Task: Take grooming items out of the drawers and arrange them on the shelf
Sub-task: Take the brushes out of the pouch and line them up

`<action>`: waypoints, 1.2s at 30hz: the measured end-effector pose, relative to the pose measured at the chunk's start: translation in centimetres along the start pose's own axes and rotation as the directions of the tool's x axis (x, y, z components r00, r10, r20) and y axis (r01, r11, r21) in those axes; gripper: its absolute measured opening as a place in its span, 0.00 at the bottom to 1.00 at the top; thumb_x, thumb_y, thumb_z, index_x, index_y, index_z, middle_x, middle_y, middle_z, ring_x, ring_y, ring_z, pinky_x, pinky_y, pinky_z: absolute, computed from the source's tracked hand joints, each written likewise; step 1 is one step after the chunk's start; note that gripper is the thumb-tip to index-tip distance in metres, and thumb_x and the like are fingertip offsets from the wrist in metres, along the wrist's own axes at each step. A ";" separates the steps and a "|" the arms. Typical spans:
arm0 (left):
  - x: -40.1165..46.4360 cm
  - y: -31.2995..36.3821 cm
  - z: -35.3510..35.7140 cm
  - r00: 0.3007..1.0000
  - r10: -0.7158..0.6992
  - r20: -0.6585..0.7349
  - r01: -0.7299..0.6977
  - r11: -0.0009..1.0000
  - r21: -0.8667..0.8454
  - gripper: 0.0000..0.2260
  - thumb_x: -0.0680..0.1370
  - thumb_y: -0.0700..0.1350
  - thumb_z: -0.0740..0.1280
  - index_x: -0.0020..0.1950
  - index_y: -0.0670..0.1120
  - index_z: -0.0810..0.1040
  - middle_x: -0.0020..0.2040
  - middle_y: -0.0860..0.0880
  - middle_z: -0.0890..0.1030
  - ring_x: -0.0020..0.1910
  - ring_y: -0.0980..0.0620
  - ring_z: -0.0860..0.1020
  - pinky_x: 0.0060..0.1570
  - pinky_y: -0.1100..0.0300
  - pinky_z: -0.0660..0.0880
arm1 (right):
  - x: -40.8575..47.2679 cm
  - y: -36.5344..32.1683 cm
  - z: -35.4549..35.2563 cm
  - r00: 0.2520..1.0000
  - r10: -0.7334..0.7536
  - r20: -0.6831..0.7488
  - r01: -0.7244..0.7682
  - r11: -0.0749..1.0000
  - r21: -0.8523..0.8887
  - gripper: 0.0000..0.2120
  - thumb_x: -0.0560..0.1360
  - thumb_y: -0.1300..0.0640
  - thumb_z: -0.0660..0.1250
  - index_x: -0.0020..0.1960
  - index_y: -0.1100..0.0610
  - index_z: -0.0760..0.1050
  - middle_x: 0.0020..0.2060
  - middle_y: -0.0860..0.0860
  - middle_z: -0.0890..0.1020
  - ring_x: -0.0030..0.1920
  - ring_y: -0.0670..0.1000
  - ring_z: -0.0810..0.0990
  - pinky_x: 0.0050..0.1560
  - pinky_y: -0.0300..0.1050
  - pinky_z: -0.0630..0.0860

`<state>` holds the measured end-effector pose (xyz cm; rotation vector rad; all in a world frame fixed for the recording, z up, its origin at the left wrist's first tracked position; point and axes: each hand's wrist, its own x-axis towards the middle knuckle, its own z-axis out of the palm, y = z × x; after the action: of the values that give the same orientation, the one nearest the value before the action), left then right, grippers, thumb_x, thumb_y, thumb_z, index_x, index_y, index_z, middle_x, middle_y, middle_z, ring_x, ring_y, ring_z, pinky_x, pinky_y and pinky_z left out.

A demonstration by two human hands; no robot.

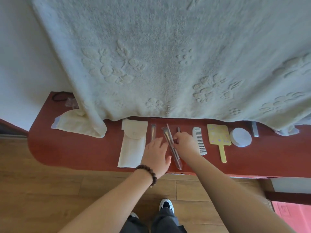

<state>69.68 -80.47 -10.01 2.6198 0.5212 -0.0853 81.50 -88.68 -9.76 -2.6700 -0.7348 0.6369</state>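
On the red shelf [70,148] lie grooming items in a row. A cream fabric pouch [132,145] is on the left, with a small brush [153,132] beside it. Long makeup brushes in clear sleeves [173,148] lie slanted in the middle. My left hand [155,155] rests flat beside them, fingers straight. My right hand [184,142] has its fingers curled on a sleeve's right edge, covering most of a dark item [178,129]. To the right lie a white comb [200,140], a yellow hand mirror [218,137] and a round white case [241,137].
A large cream towel [168,56] hangs over the shelf's back. A folded cream cloth [75,125] and a black hair tie [58,96] lie at the left end, a metal piece [255,130] at the right. Wooden floor and my shoes are below.
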 end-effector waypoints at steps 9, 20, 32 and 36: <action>-0.3 0.1 3.3 0.988 -0.061 0.140 0.029 0.975 0.221 0.36 0.78 0.63 0.53 0.78 0.45 0.44 0.79 0.46 0.47 0.78 0.47 0.44 0.76 0.49 0.44 | -0.3 -1.0 1.4 0.996 0.089 -0.012 -0.088 0.995 0.050 0.05 0.75 0.57 0.64 0.47 0.58 0.77 0.41 0.54 0.81 0.39 0.55 0.79 0.34 0.43 0.72; 0.5 -0.2 3.2 0.994 -0.081 0.079 0.057 0.961 0.270 0.35 0.78 0.65 0.51 0.78 0.48 0.48 0.79 0.46 0.52 0.78 0.45 0.48 0.76 0.47 0.47 | 0.4 -0.5 0.6 0.994 0.086 0.069 -0.090 0.995 0.045 0.08 0.75 0.54 0.68 0.50 0.57 0.79 0.45 0.53 0.82 0.41 0.53 0.79 0.34 0.42 0.71; 0.4 -1.8 2.2 0.988 -0.081 0.132 0.054 0.978 0.200 0.33 0.80 0.56 0.57 0.78 0.45 0.46 0.79 0.45 0.44 0.78 0.48 0.43 0.76 0.52 0.45 | 2.7 -3.3 0.3 0.996 0.078 0.051 -0.071 0.990 -0.121 0.07 0.76 0.63 0.63 0.54 0.60 0.76 0.49 0.56 0.81 0.49 0.58 0.81 0.39 0.43 0.71; 0.5 -1.6 1.9 0.989 -0.078 0.125 0.052 0.979 0.198 0.33 0.80 0.56 0.57 0.78 0.45 0.46 0.79 0.45 0.45 0.78 0.47 0.43 0.76 0.52 0.45 | 2.9 -3.9 0.2 0.996 0.060 0.064 -0.050 0.987 -0.152 0.07 0.76 0.63 0.63 0.53 0.59 0.77 0.49 0.56 0.82 0.49 0.57 0.81 0.38 0.44 0.72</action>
<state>69.58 -79.83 -12.49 2.7607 0.5783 -0.3452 82.03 -83.87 -9.34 -2.8274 -0.7575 0.7168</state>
